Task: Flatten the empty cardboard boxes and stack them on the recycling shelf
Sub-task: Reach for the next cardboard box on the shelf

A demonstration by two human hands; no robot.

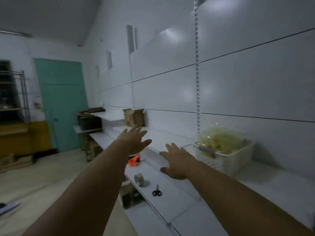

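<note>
Both arms stretched toward the open cardboard box (134, 117) at the upper shelf's (163, 135) back edge, left hand (134, 139) and right hand (177, 160) empty with fingers spread wide, apparently to grasp it.

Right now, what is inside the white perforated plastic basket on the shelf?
The white perforated plastic basket holds a heap of pale yellow, glossy clear-wrapped items rising above its rim. What they are is too blurred to tell, and anything beneath the heap is hidden by it and the basket walls.
</note>
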